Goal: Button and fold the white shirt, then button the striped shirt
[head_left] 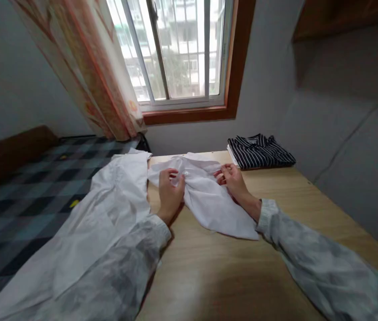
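Note:
A thin white garment (205, 200) lies bunched on the wooden table, its lower part spread toward the right front. At its left side my left hand (171, 189) pinches the cloth between thumb and fingers, close to a small shiny spot that may be a button. My right hand (230, 178) grips the garment's upper right edge, with thumb and fingers closed on the fabric. Left of my left hand, another white garment (115, 191) drapes from the table's far left corner down toward the front, partly covered by my left sleeve.
A folded black-and-white striped garment (260, 151) rests at the back right of the wooden table (209, 276), over something white. To the left is a bed with a dark checked cover (24, 200). A curtain (98, 67) hangs beside the window (182, 49). A wall shelf (346, 18) juts out upper right.

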Motion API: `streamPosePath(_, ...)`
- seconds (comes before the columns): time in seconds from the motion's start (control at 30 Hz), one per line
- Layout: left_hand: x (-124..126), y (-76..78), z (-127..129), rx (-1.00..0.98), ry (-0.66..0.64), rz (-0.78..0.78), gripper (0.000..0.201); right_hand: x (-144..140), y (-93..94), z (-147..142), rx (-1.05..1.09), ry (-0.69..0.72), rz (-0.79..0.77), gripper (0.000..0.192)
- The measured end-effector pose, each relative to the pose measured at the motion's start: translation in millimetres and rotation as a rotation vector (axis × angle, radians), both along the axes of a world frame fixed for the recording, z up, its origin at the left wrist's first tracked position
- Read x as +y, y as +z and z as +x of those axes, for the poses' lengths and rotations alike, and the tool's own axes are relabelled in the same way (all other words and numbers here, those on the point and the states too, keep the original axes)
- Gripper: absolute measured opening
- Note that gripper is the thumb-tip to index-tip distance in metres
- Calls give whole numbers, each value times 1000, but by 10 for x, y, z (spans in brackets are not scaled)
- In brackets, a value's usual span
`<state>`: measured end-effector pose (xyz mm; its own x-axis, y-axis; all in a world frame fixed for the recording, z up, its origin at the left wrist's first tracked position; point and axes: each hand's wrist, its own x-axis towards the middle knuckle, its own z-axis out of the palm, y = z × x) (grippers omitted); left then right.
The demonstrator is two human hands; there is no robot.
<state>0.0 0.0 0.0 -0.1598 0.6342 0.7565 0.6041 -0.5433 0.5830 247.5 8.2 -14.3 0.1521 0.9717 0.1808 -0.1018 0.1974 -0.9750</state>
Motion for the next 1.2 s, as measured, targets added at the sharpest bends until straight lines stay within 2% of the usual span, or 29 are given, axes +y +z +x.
streamPosePath(0.1,-154,41,85,187,-212,-62,11,6,-6,17,-193,54,62,38)
streamPosePath(0.17,-227,70,130,304,-319,-148,20,-11,24,45,-371,137,104,31)
streamPosePath(0.27,-275,114,168,410,-386,-300,37,-64,94,80,-601,320,142,19)
streamPosePath(0.37,-269,139,180,409,-406,-405,47,-111,119,56,-663,393,199,17)
streamPosePath(0.43,-250,133,181,403,-414,-425,48,-126,98,10,-673,390,259,14)
streamPosePath(0.53,-219,102,175,364,-474,-427,39,-137,54,-56,-701,364,340,6)
streamPosePath(0.63,-195,79,162,283,-578,-445,32,-162,39,-79,-718,322,380,9)
streamPosePath(0.73,-186,76,152,222,-628,-460,29,-200,37,-77,-726,289,417,9)
streamPosePath(0.93,-191,80,155,182,-601,-463,28,-250,-3,-99,-734,216,468,7)
streamPosePath(1.1,-192,81,159,208,-576,-449,27,-245,-53,-112,-724,112,432,4)
streamPosePath(1.2,-188,77,155,237,-567,-436,28,-246,-48,-116,-760,119,418,4)
